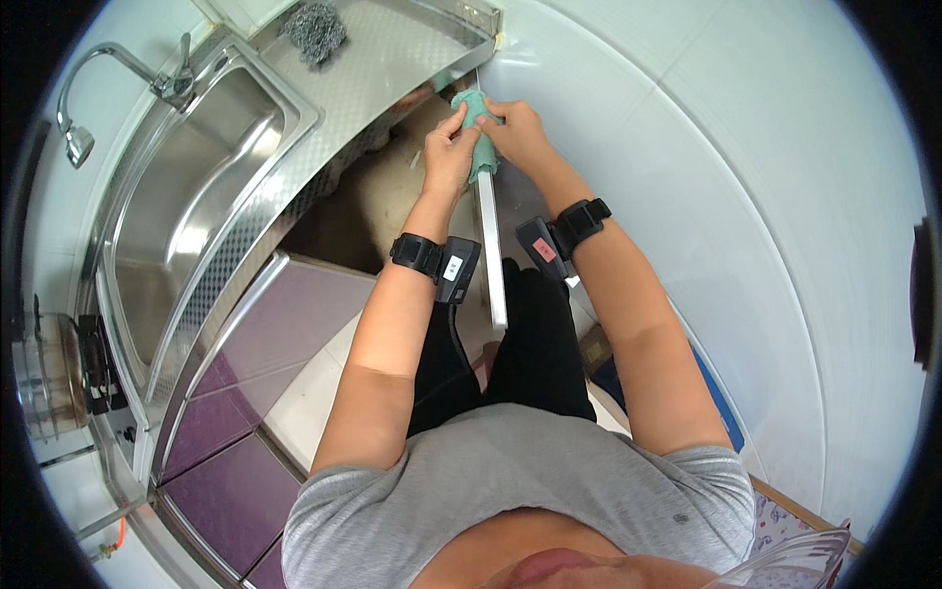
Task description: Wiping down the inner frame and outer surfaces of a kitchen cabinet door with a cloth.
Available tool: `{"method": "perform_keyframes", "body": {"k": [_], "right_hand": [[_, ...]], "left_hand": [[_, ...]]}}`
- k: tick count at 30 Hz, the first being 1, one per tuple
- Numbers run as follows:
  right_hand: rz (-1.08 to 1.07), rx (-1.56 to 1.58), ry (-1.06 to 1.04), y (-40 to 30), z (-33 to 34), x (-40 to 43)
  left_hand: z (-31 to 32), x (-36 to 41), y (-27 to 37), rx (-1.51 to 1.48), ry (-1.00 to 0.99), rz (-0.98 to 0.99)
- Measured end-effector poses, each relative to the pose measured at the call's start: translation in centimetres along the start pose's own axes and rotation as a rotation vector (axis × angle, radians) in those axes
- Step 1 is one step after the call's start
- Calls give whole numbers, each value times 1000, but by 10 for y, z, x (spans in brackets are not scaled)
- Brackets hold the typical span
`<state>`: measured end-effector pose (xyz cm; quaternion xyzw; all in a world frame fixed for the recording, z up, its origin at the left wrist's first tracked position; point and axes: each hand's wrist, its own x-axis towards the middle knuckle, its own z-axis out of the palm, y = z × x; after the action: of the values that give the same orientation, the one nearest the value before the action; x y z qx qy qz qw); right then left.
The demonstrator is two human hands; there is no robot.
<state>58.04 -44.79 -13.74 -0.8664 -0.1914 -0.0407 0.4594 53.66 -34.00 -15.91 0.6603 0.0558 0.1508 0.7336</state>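
A green cloth (482, 156) is draped over the far part of a silver-trimmed panel edge (493, 258), which looks like an open cabinet door seen from above. My left hand (447, 151) grips the cloth from the left side, its thumb on top. From the right, my right hand (519, 132) pinches the same cloth, with both thumbs close together. The near length of the metal edge is bare and runs back towards my legs. What lies under the cloth is hidden.
Left of my hands, an open cabinet (368, 199) sits beneath a steel counter (383, 44). The counter carries a steel-wool scourer (315, 33), a sink (199, 169) and a faucet (173, 85). A purple cabinet door (294, 316) juts out nearby. A white wall (706, 184) curves along the right.
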Motion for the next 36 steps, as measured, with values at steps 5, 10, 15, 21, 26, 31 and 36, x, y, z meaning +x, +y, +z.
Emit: {"method": "perform_keyframes", "body": {"k": [5, 10, 15, 21, 26, 31, 36], "right_hand": [[222, 199, 13, 25, 15, 51], [213, 299, 40, 35, 30, 74], [204, 251, 150, 38, 39, 77], [134, 160, 202, 30, 31, 68], [169, -76, 41, -9, 12, 37], [278, -9, 31, -17, -15, 1], [265, 10, 11, -50, -37, -61]], "left_hand": [[3, 48, -13, -110, -46, 8], [-5, 68, -21, -260, -9, -194], [-6, 71, -20, -249, -18, -148], [-2, 59, -10, -169, 58, -207], [-13, 37, -3, -23, 37, 46], [5, -8, 28, -132, 13, -34], [2, -68, 55, -46, -38, -70]]}}
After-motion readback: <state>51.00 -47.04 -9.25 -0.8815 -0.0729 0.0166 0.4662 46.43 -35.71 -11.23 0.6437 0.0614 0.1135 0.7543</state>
